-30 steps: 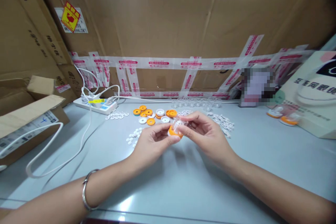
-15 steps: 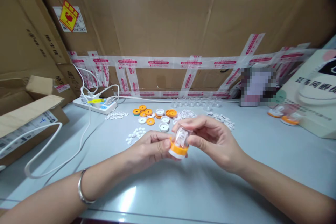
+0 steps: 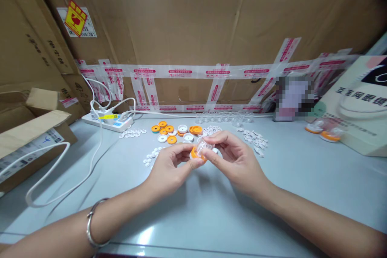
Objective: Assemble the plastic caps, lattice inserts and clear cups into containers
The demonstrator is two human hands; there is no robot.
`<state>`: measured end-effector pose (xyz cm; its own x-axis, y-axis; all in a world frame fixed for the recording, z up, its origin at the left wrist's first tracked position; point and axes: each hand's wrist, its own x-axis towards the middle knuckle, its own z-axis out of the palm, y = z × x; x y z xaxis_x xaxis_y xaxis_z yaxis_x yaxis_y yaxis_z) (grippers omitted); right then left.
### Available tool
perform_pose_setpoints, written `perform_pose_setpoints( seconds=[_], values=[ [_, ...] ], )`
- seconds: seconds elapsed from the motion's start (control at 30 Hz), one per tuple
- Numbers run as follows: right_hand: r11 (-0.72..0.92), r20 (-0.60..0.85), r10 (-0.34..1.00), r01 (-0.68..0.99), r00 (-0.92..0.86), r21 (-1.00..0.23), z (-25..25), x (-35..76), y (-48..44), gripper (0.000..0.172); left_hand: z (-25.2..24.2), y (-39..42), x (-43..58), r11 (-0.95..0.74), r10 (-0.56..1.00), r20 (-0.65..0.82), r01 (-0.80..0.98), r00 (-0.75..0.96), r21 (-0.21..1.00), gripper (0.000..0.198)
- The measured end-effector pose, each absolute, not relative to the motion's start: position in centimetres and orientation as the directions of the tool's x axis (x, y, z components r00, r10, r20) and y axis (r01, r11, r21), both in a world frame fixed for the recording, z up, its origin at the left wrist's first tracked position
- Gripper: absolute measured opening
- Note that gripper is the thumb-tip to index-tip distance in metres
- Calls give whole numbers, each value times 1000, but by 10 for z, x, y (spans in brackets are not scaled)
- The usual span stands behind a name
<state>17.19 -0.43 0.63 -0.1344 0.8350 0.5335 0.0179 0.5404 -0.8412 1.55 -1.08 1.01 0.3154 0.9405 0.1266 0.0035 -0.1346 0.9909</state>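
Observation:
Over the middle of the table I hold a small clear-domed capsule (image 3: 196, 154) with an orange-and-white round base, tilted, with white bits showing in its dome. My left hand (image 3: 173, 169) pinches the base between thumb and fingers. Closed around the clear dome is my right hand (image 3: 240, 161), its fingers hiding part of it. Whether dome and base are fully joined, I cannot tell. Just beyond my hands lie orange rings (image 3: 171, 140) and white rings (image 3: 162, 138). Small white discs (image 3: 148, 157) are scattered beside my left hand.
Clear domes (image 3: 223, 118) line the back of the table. White small parts (image 3: 255, 140) lie in a pile behind my right hand. Finished-looking capsules (image 3: 331, 135) stand at right by a printed box (image 3: 353, 105). A power strip (image 3: 122, 123) and white cable (image 3: 90, 169) occupy the left.
Both hands have moved slightly up and away with the capsule. The capsule has tilted, and my right fingers now cover more of its dome.

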Motion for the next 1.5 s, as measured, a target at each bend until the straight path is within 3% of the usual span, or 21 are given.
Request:
perform_pose_setpoints(
  seconds=[0.1,0.17,0.37,0.47,0.63,0.7,0.83,0.9,0.97,1.03,1.13,1.23,1.5],
  values=[
    [530,525,847,65,-81,-846,2,169,-3,10,8,-13,20,-154,961,139,47,241,987,27],
    [486,482,872,32,-86,-873,2,171,-2,13,8,-12,19,-92,957,83,18,279,996,27],
    [172,266,896,-275,-355,-946,11,179,-2,16,10,-8,10,41,888,37,-161,458,986,29],
    [236,313,911,-283,-268,-930,11,175,-5,16,12,-10,12,-11,901,58,-111,430,994,27],
    [378,384,923,-151,-13,-913,3,166,-6,22,13,-14,19,-80,947,82,-21,310,997,30],
    [359,367,930,-149,-30,-921,2,167,-6,21,12,-13,18,-63,943,70,-33,325,998,30],
    [249,303,925,-235,-229,-940,5,175,-4,16,10,-9,12,16,899,55,-158,435,987,28],
    [302,359,879,-217,-314,-928,6,180,-3,17,10,-7,9,68,882,54,-239,468,969,28],
    [477,471,813,-73,-342,-876,6,182,-2,35,9,-6,8,115,871,46,-293,490,949,26],
    [657,586,734,139,-345,-741,5,184,-2,52,7,-6,9,116,865,47,-291,499,950,25],
    [795,706,603,351,-371,-494,3,184,-2,52,4,-6,11,60,870,64,-233,489,971,23],
    [827,738,532,442,-416,-347,1,183,-2,53,2,-7,14,62,881,43,-204,472,977,24],
    [859,764,418,487,-491,-157,-1,184,1,50,2,-10,18,105,906,-25,-167,422,980,26]
  ],
)
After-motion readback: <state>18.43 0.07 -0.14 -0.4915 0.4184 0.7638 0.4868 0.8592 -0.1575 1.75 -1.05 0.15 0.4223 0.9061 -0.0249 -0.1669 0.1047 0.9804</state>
